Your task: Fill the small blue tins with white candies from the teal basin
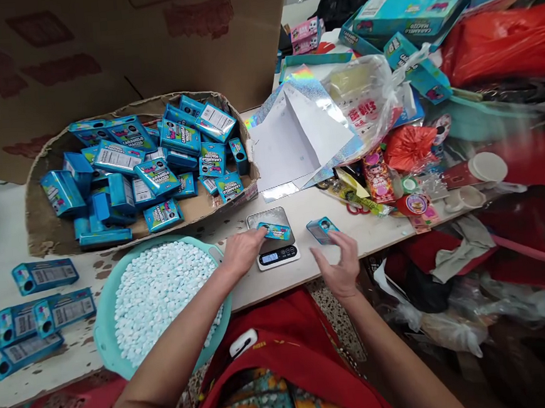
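Observation:
A digital kitchen scale [279, 257] lies in front of me with its display lit. On its plate rests a small blue candy box [274, 231], lying flat. The fingers of my left hand [243, 251] are closed at the left end of this box. Right of the scale stands a second blue candy box [320, 230]. My right hand [342, 266] is just beside it, thumb and fingers apart, fingertips at its right edge; whether they touch is unclear. A turquoise basin [103, 324] full of small pale candies [161, 294] sits under my left forearm.
A cut-down cardboard tray [43, 231] holds many blue candy boxes at the back left. Several more boxes [46, 275] lie at the far left. Paper sheets [279, 140], a plastic bag [363, 96], wrappers and cups [486, 167] crowd the right. A large carton [123, 46] stands behind.

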